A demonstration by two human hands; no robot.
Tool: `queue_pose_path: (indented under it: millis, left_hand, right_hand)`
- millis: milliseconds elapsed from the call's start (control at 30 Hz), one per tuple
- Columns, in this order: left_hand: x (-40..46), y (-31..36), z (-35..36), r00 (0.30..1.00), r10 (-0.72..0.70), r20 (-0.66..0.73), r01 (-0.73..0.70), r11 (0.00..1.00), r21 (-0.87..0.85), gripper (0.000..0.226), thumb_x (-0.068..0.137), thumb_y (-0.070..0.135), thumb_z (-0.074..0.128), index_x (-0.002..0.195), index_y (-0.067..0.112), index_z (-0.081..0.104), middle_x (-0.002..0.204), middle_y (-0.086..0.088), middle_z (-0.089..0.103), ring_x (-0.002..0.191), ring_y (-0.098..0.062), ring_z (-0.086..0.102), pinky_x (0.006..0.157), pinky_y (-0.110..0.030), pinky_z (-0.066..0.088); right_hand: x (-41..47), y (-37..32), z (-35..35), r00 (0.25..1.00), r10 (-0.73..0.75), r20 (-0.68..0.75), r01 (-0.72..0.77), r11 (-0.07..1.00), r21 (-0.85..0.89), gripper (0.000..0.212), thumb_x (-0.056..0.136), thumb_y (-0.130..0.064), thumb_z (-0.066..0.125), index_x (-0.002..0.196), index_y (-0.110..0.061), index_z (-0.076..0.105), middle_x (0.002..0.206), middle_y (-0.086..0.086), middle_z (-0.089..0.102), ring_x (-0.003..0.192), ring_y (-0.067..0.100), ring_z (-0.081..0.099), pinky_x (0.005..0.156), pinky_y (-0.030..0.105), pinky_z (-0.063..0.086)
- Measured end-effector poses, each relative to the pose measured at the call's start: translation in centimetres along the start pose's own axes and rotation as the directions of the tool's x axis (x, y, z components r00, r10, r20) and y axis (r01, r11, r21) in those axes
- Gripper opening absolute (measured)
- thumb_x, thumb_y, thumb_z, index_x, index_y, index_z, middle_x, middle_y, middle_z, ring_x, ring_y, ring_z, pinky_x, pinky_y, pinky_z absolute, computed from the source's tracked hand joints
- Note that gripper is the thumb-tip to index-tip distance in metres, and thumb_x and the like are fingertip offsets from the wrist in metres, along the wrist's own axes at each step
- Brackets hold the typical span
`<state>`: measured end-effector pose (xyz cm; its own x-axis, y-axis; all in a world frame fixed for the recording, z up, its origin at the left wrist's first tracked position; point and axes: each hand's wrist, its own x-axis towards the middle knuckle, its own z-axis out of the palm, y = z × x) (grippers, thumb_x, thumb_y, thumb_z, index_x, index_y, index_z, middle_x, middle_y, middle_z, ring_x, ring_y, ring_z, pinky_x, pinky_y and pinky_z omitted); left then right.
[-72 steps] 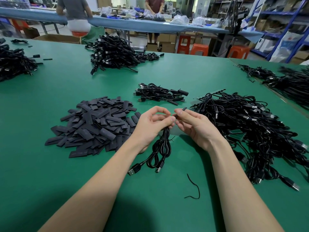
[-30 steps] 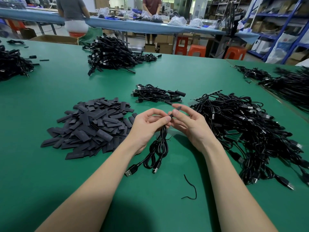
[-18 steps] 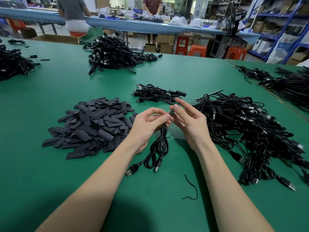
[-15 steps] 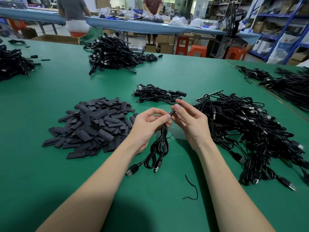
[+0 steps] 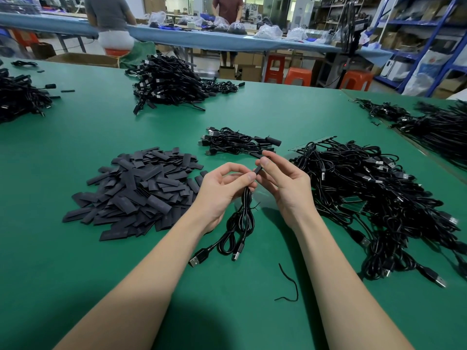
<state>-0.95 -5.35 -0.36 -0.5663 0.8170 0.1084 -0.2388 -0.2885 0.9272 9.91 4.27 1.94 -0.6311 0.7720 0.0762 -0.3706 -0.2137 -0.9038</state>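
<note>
Bare left grip (image 5: 222, 190), bare right grip (image 5: 288, 188), bare forearms (image 5: 151, 274), short plain fingernails (image 5: 264, 162)

No text, label, brand or number can be read anywhere (the bluish print on the white sack (image 5: 429, 68) beside the blue shelving is too blurred to make out)

Bright even overhead light, soft forearm shadows on the table (image 5: 75, 274), wide-angle edge bending, sharp focus
</note>
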Motion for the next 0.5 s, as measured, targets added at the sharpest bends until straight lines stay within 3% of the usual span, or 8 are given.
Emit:
queue_pose_path:
  millis: [267,400,500]
  left_hand:
    - [0.19,-0.08,-0.12,1.000,-0.012,0.002,0.012,1.000,0.017,0.007,0.088,0.006,0.072,0.092,0.011,0.068,0.082,-0.007,0.073,0.075,-0.015,0.067,0.073,-0.022,0.055]
    - [0.24,-0.34,-0.15,1.000,0.027,0.000,-0.027,0.982,0.185,0.019,0.083,0.011,0.079,0.099,0.013,0.068,0.094,0.003,0.070,0.091,-0.008,0.066,0.085,-0.021,0.050]
    - [-0.05,-0.43,-0.07,0.999,0.009,0.052,-0.024,0.955,0.297,0.031,0.079,0.015,0.084,0.104,0.015,0.067,0.103,-0.002,0.066,0.091,-0.010,0.066,0.085,-0.018,0.050]
  right_hand:
    - [0.31,0.14,-0.01,0.999,0.013,-0.037,-0.013,1.000,0.009,0.016,0.085,-0.007,0.077,0.099,-0.014,0.079,0.091,0.008,0.075,0.080,0.018,0.069,0.072,0.023,0.058]
    - [0.59,-0.16,-0.14,0.994,0.012,-0.113,0.001,0.993,0.119,0.020,0.089,-0.006,0.074,0.109,-0.011,0.073,0.093,0.009,0.074,0.080,0.015,0.068,0.074,0.022,0.058]
    - [0.69,-0.34,-0.23,0.986,0.003,-0.164,0.024,0.987,0.158,0.018,0.090,-0.005,0.073,0.108,-0.010,0.072,0.091,0.007,0.073,0.078,0.014,0.068,0.074,0.022,0.058]
